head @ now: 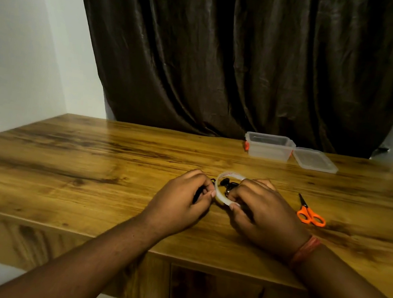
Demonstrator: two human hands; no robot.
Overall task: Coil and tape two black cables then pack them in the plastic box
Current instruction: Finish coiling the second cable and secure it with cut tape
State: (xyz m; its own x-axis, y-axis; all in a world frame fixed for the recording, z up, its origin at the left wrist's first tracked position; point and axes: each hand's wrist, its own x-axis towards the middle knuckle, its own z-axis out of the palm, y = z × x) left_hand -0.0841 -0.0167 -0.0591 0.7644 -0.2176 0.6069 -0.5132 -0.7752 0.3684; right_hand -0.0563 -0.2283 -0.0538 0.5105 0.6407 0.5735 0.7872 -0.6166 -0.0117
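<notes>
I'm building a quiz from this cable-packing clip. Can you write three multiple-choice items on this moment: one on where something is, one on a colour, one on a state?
1. Where do the scissors lie?
A. on the table, to the right of the right hand
B. inside the plastic box
C. under the left hand

2. What colour are the scissor handles?
A. blue
B. orange
C. green

3. In what state is the plastic box?
A. closed with its lid clipped on
B. tipped on its side
C. open, with its lid lying beside it

Answers:
1 A: the scissors rest on the wood just right of the right hand.
2 B: both handle loops are bright orange.
3 C: the box stands upright with no cover, and the lid lies flat on the table to its right.
</notes>
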